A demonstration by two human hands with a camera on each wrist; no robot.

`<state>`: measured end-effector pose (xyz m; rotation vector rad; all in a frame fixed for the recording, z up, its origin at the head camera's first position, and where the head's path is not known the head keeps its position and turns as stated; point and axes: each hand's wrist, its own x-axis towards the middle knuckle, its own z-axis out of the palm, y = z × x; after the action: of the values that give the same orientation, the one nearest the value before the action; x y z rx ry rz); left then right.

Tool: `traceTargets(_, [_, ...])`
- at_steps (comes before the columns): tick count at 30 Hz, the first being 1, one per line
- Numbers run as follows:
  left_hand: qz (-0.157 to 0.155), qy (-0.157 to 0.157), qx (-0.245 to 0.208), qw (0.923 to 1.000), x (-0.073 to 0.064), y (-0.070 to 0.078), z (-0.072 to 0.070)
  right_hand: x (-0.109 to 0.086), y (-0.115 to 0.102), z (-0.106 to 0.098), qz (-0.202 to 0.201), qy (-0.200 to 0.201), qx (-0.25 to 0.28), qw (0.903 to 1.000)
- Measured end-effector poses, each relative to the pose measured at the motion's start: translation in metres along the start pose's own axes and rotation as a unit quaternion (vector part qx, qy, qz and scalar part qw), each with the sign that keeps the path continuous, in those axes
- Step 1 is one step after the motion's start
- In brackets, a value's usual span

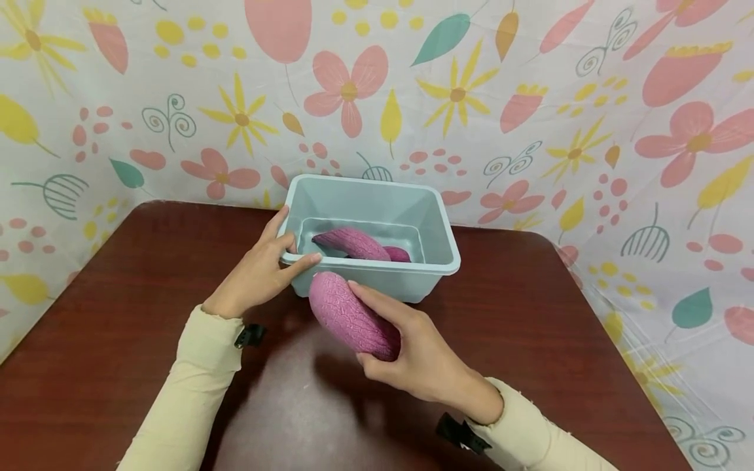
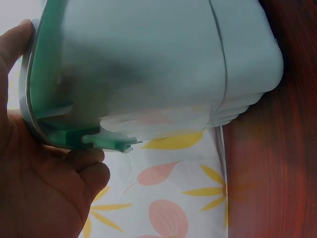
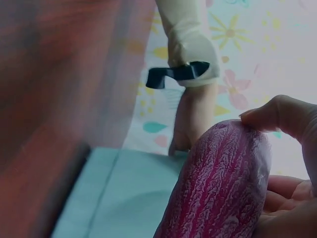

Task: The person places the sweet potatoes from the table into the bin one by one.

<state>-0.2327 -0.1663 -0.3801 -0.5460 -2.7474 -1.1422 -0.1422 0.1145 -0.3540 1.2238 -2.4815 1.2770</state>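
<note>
My right hand grips a pinkish-purple sweet potato with a wrinkled, ridged skin, thumb on one side and fingers on the other. It is held tilted in front of the light blue plastic bin, overlapping its front wall in the head view. In the right wrist view the sweet potato fills the lower middle, its rounded end up. My left hand grips the bin's left front corner, with thumb and fingers over the rim. Inside the bin lie a curved purple sweet potato and, partly hidden behind it, another.
The bin stands on a dark reddish-brown table, near its back edge. Behind and beside the table hangs a white sheet printed with flowers and leaves. Black straps sit at both wrists over cream sleeves.
</note>
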Motion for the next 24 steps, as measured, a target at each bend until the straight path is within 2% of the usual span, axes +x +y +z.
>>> traceTargets(11, [0.001,-0.007,0.006,1.0,-0.001,-0.004,-0.001,0.027,-0.002,-0.023,-0.029,0.028,-0.025,0.9989])
traceTargets(19, [0.003,-0.005,0.007,1.0,0.001,-0.003,-0.002,0.059,0.008,-0.039,-0.038,0.013,-0.039,0.9984])
traceTargets(24, [0.005,-0.006,-0.002,1.0,0.001,-0.002,-0.001,0.076,0.013,-0.05,-0.018,0.005,-0.06,0.998])
